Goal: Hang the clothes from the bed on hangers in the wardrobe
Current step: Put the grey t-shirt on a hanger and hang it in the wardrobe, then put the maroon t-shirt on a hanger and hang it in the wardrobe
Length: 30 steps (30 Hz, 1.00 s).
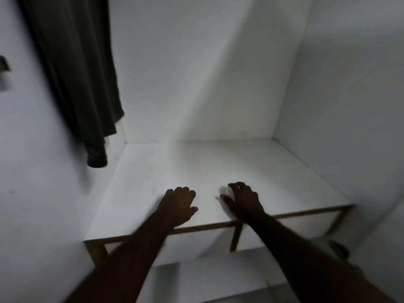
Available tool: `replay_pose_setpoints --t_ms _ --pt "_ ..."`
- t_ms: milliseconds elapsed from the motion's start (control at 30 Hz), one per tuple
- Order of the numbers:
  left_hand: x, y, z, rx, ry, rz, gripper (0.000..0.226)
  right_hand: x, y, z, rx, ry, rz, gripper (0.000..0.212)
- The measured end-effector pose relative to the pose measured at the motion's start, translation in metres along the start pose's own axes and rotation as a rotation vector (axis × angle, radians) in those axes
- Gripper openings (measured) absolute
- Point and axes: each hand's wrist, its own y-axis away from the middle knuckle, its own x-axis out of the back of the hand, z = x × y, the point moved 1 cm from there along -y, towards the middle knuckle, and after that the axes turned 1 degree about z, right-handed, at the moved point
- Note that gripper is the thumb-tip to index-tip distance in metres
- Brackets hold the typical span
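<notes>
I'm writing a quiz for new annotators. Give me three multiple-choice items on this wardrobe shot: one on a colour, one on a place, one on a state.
1. What colour is the top of the shelf?
A) red B) white C) black
2. Where is the dark garment?
A) hanging at the left B) folded on the shelf C) hanging at the right
3. What do the left hand and the right hand hold?
A) a hanger B) a shirt C) nothing

Answers:
1 B, the board is plain white with a brown front edge.
2 A, it hangs down along the left wall.
3 C, both hands' fingers are loosely curled above the shelf with nothing in them.
</notes>
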Motion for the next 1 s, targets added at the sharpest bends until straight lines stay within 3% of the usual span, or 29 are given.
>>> replay_pose_setpoints --t_ms 100,200,267,333,433,733,900,1000 --pt "-0.020 0.004 0.032 -0.091 0.162 0.068 0.052 0.007 0.042 0.025 -0.043 -0.020 0.088 0.063" --pt "-0.033 0.020 0.073 -0.134 0.367 0.192 0.032 0.002 0.095 0.046 -0.079 -0.085 0.227 0.061" --pt "-0.044 0.038 0.109 -0.180 0.450 0.327 0.024 -0.005 0.135 0.057 -0.124 -0.096 0.232 0.056" --pt "-0.054 0.061 0.146 -0.210 0.487 0.339 0.021 -0.015 0.172 0.063 -0.189 -0.136 0.217 0.057" --pt "-0.078 0.102 0.197 -0.236 0.520 0.226 0.024 -0.027 0.240 0.074 -0.281 -0.221 0.157 0.059" --pt "-0.132 0.253 0.288 -0.018 0.604 -0.156 0.038 -0.053 0.450 0.111 -0.682 -0.472 0.094 0.048" --pt "-0.131 0.303 0.356 -0.010 0.710 -0.307 0.011 -0.056 0.560 0.126 -0.955 -0.576 0.157 0.044" --pt "-0.136 0.317 0.399 0.040 0.845 -0.400 0.012 -0.053 0.610 0.134 -1.113 -0.581 0.213 0.043"
